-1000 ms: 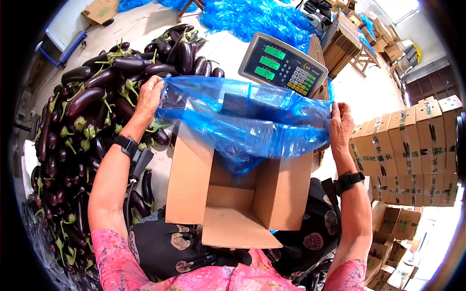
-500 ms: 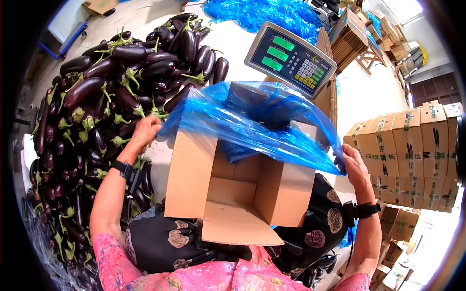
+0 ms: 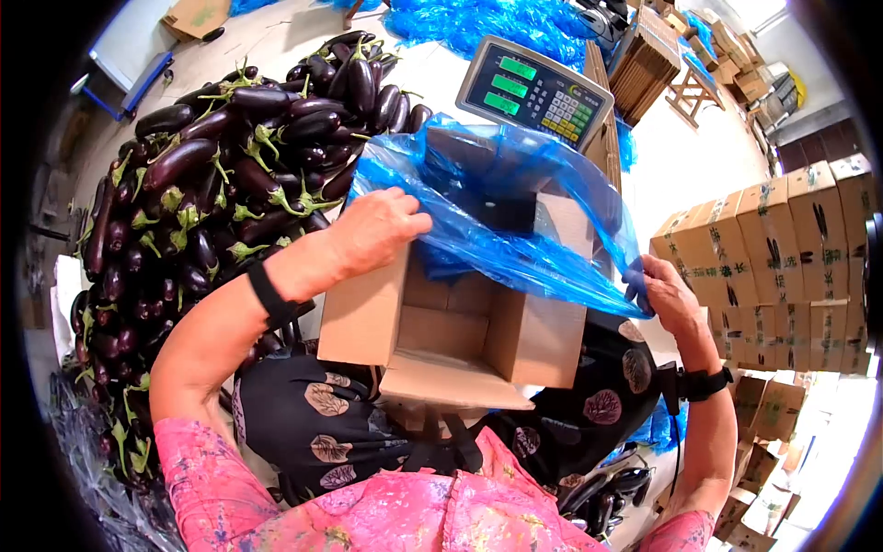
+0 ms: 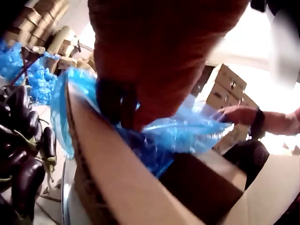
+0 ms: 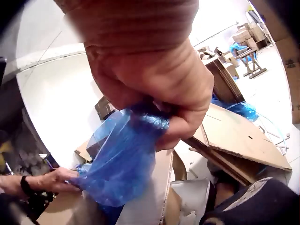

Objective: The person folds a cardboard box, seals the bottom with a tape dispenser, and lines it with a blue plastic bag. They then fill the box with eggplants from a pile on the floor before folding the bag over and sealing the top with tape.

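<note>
An open cardboard box stands between the person's knees, its near and side flaps folded outward. Over its far half spreads a thin, see-through blue plastic bag, part of which sags into the opening. The left hand pinches the bag's near edge above the box's left flap; in the left wrist view its fingers point down into the film. Off the box's right side, the right hand grips a bunched corner of the bag, with the gathered film hanging below the fist in the right wrist view.
A large heap of eggplants covers the floor at left. Behind the box stands a digital scale display. Printed cartons are stacked at right, with flattened cardboard and blue film farther back.
The left hand has moved right and inward, from beside the eggplants to above the box's left flap. The right hand first dropped outward and down. The bag's stretched edge now slants down to the right.
</note>
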The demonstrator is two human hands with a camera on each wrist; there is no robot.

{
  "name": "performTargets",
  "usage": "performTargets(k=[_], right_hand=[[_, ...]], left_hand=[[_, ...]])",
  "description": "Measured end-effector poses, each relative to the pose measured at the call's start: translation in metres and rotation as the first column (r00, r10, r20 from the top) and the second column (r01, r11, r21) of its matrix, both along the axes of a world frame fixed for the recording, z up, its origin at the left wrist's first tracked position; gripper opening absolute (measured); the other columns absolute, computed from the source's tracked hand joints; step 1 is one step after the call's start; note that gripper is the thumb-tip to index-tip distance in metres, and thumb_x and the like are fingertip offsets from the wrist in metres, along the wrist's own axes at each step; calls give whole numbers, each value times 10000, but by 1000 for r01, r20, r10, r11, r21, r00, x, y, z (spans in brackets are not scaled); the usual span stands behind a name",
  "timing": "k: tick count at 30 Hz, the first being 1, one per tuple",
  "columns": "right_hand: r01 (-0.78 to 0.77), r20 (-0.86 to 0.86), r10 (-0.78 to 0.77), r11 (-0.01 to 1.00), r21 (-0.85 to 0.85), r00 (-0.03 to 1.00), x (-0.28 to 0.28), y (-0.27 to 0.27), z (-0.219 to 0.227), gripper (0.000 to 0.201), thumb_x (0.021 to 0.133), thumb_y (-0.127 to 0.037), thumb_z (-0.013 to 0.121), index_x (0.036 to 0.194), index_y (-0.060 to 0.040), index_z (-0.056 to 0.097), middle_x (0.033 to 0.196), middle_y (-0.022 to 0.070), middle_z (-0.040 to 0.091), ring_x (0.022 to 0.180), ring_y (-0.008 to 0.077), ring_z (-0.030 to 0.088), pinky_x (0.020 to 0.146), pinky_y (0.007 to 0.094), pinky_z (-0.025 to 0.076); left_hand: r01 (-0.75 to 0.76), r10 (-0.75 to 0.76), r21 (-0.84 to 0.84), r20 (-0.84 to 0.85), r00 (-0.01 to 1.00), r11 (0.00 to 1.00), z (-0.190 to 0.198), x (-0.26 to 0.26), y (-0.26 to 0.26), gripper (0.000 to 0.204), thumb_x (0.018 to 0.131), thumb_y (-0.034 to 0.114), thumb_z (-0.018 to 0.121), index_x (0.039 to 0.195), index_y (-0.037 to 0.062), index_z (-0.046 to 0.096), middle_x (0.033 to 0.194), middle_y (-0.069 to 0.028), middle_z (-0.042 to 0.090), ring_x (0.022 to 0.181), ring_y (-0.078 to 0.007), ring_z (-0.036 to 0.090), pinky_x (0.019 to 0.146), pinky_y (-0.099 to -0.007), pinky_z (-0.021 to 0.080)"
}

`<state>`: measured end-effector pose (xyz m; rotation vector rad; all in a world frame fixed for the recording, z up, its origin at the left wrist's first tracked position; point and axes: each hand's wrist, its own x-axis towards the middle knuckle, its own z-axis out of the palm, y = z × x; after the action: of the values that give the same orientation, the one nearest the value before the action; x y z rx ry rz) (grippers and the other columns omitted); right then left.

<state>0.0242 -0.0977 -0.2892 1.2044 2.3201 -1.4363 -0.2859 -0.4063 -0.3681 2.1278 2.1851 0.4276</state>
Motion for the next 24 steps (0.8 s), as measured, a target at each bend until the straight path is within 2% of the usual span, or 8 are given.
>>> performTargets(k=[4,8,10,17,20,21,23,24], right_hand=[[-43,-67,42,999,-9,997,0,-26,14,217,984,-200,588,1039,-1,654,760,-39,569,612,30,451,514,200,351],[-152,-110,151,988,4,982,9,-51,14,279,982,-208,599,1096,41,649,874,28,653,766,74,566,680,231,483],[-90,-150,69,987,-136,986,15,-73,16,291,984,-211,600,1130,37,646,902,32,661,796,78,576,707,235,491],[-43,-153,14,980,-193,988,61,-129,-5,262,995,-231,590,1111,-4,648,917,-28,618,842,67,521,760,221,437],[-22,-171,-28,959,-282,985,83,-136,-24,319,995,-247,593,1191,2,632,1010,-8,636,920,77,527,826,242,450],[-7,-130,-34,953,-304,991,86,-141,-23,327,996,-244,594,1206,5,623,1043,-10,632,923,72,521,821,243,450],[20,-128,-58,960,-280,990,90,-150,-27,207,989,-268,598,909,-77,606,805,-72,526,723,41,443,643,206,341],[29,-161,-59,982,-186,985,93,-151,-35,200,990,-255,588,918,-69,610,813,-68,531,740,49,453,653,209,348]], left_hand=[[69,-37,-103,287,957,992,49,13,-48,118,809,77,670,884,47,583,816,-142,591,826,-382,615,719,-479,490],[92,-8,-259,310,951,961,95,38,-98,109,807,87,682,897,47,634,818,-141,597,843,-374,621,731,-482,492],[161,-46,-333,327,944,929,102,45,-117,106,806,91,688,901,50,664,823,-140,606,859,-369,627,740,-476,497],[259,89,-774,376,922,578,90,57,-137,192,850,164,671,994,44,714,936,-140,689,964,-358,644,821,-438,505],[367,212,-727,570,794,580,68,49,-144,293,880,205,661,1117,41,715,1076,-163,713,1047,-345,654,898,-399,512],[385,277,-784,557,783,487,65,46,-136,376,901,239,656,1219,40,679,1189,-177,692,1113,-331,646,964,-374,495],[416,276,-714,637,720,562,37,37,-141,381,908,248,651,1226,39,675,1187,-183,692,1114,-326,648,964,-378,492],[455,334,-731,655,678,509,25,33,-139,389,921,251,640,1250,43,663,1211,-171,689,1124,-309,649,978,-376,486]])
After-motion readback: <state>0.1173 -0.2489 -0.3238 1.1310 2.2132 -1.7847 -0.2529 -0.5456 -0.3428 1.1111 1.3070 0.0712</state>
